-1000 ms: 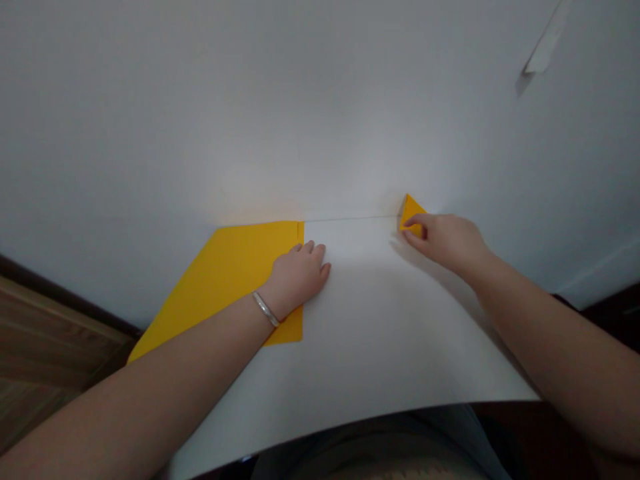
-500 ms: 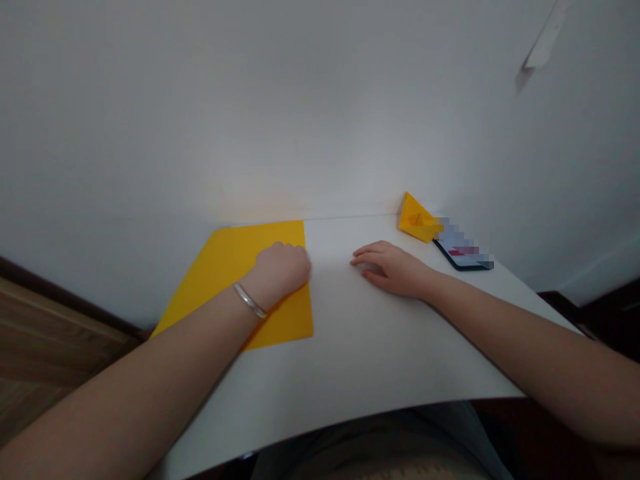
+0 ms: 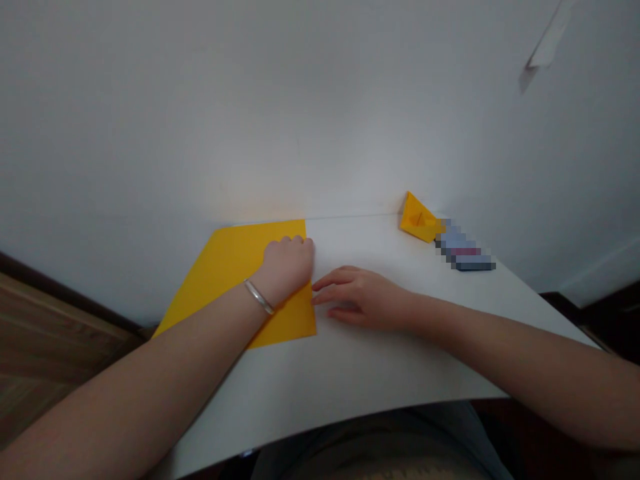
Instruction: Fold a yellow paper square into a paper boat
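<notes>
A sheet of yellow paper (image 3: 233, 257) lies flat on the left part of the white table, its straight right edge near the middle. On that edge rests my left hand (image 3: 290, 267), closed in a fist with the fingertips hidden beneath it; a silver bangle (image 3: 259, 297) circles the wrist. The paper stays flat under the fist. My right hand (image 3: 367, 297) is open just right of the paper, its fingers apart and pointing left. Its upper fingertips reach the paper's edge below the fist; whether they touch it I cannot tell. Nothing shows in this hand.
A folded yellow paper boat (image 3: 419, 221) stands at the back right beside a phone (image 3: 465, 253) blurred by pixel blocks. The white table (image 3: 320, 380) meets a pale wall (image 3: 300, 120) behind. A wooden panel (image 3: 55, 347) stands at left.
My right hand has moved left and toward me, up to the paper's right edge. The left fist has shifted slightly right along the paper.
</notes>
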Demonstrator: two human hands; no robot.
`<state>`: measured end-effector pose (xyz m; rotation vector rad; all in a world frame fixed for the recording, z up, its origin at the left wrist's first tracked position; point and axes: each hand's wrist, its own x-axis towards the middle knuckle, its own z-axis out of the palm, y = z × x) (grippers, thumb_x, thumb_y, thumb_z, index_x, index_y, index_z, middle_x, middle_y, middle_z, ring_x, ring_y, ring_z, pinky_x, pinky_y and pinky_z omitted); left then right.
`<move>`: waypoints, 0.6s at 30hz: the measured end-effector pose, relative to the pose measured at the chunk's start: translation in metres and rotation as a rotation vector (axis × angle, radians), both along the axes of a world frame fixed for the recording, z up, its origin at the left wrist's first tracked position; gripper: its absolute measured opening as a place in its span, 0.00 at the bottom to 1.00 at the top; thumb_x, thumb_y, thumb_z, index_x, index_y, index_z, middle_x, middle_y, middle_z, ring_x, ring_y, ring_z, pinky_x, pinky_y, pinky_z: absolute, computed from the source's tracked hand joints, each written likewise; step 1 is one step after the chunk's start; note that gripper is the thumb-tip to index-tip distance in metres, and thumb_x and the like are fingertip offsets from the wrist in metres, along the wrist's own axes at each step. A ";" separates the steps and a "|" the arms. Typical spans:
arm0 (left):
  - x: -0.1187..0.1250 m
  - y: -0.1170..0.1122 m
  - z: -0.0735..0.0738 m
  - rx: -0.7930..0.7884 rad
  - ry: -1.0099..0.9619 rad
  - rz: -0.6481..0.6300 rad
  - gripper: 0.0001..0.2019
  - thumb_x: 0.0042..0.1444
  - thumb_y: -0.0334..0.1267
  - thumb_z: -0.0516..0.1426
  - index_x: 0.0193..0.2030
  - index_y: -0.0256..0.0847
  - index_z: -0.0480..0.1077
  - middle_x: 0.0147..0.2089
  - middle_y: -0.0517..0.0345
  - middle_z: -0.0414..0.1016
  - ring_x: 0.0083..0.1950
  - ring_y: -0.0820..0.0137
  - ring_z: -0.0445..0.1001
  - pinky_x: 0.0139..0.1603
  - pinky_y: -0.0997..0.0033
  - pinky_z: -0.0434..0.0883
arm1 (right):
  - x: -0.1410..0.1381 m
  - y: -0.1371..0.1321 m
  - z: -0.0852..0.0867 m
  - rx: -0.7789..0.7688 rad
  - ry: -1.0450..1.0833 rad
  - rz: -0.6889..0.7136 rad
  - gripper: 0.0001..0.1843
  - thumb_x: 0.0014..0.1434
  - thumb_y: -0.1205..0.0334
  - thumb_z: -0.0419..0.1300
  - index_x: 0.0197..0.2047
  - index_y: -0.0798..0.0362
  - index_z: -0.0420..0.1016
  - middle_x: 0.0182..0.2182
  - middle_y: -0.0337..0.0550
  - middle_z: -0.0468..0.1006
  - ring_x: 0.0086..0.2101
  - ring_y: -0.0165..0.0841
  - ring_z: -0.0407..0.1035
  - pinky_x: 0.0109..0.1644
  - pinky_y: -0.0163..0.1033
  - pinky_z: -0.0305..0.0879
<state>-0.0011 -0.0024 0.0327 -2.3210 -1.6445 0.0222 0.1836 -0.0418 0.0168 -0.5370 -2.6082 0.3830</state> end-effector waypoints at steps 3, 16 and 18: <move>0.007 0.001 0.006 -0.006 -0.113 0.013 0.17 0.63 0.33 0.44 0.53 0.36 0.67 0.46 0.43 0.76 0.47 0.57 0.75 0.43 0.61 0.70 | -0.018 0.001 -0.004 0.050 -0.009 0.052 0.13 0.62 0.65 0.55 0.48 0.55 0.76 0.50 0.50 0.77 0.50 0.34 0.68 0.57 0.43 0.63; 0.005 0.025 -0.006 -0.207 -0.448 -0.133 0.19 0.63 0.40 0.43 0.47 0.37 0.73 0.47 0.50 0.78 0.48 0.66 0.75 0.49 0.68 0.70 | -0.044 0.018 0.022 0.304 -0.448 0.273 0.12 0.63 0.65 0.55 0.48 0.53 0.76 0.43 0.44 0.79 0.41 0.32 0.72 0.41 0.35 0.63; 0.005 0.027 -0.009 -0.207 -0.391 -0.163 0.17 0.62 0.38 0.46 0.44 0.37 0.74 0.47 0.50 0.78 0.48 0.65 0.75 0.50 0.68 0.70 | -0.046 0.016 0.027 0.327 -0.488 0.299 0.12 0.64 0.68 0.54 0.45 0.53 0.77 0.43 0.44 0.79 0.42 0.31 0.72 0.40 0.35 0.62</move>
